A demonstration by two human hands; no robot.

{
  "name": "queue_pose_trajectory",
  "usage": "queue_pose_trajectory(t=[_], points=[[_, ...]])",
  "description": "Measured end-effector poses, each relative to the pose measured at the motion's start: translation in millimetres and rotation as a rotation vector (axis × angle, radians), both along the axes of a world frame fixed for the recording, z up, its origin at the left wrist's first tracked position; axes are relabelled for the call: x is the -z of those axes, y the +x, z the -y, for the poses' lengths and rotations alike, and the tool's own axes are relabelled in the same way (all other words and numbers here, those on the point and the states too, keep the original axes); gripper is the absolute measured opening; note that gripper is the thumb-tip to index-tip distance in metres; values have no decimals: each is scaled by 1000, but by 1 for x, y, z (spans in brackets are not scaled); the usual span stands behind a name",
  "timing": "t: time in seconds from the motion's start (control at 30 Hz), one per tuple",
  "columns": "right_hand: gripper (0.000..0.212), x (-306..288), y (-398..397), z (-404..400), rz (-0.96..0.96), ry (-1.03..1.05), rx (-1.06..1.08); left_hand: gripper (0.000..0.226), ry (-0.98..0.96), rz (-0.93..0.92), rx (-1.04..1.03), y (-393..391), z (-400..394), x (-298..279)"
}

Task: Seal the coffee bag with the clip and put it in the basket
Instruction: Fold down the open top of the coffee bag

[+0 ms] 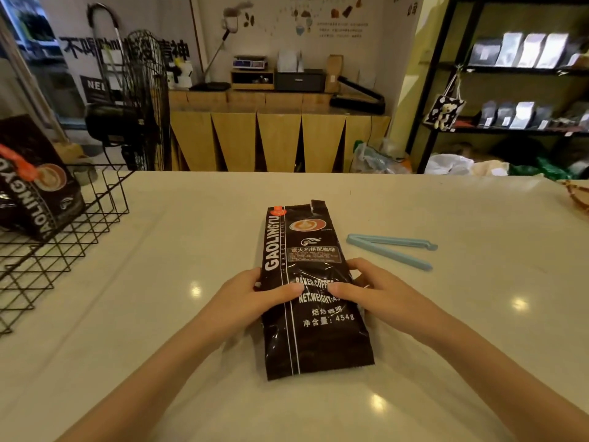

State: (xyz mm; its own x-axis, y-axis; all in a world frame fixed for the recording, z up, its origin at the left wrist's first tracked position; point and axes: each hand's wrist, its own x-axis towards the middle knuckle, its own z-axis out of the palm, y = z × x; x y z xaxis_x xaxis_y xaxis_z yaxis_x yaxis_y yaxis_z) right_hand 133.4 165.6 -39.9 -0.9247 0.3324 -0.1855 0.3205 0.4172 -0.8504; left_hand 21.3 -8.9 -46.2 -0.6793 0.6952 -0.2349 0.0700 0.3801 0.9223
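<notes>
Black foil marked "GAOLINGYU", "BAKED COFFEE", "NET WEIGHT" and "454g" was seen on the coffee bag, which was laid flat on the pale desk. It was gripped at its sides by the left hand and right hand. A blue clip was spread open just beside it. Another bag, fastened with an orange clip, was held in the wire basket.

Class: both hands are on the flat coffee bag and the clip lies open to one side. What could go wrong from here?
1. The bag has a torn top; tilting it before sealing may spill coffee.
2. The clip may close crooked across that ragged edge.
3. The basket already holds another bag, so room may be tight.
</notes>
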Motion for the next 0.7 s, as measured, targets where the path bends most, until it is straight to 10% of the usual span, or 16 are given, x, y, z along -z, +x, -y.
queue_pose_trajectory(t=[0.23, 0.7], points=[[20, 3, 4, 2, -96, -117, 29, 61, 161, 15, -38, 7, -3, 8], [45, 5, -9, 3, -559, -134, 38, 85, 465, -172, 5, -8, -14, -1]])
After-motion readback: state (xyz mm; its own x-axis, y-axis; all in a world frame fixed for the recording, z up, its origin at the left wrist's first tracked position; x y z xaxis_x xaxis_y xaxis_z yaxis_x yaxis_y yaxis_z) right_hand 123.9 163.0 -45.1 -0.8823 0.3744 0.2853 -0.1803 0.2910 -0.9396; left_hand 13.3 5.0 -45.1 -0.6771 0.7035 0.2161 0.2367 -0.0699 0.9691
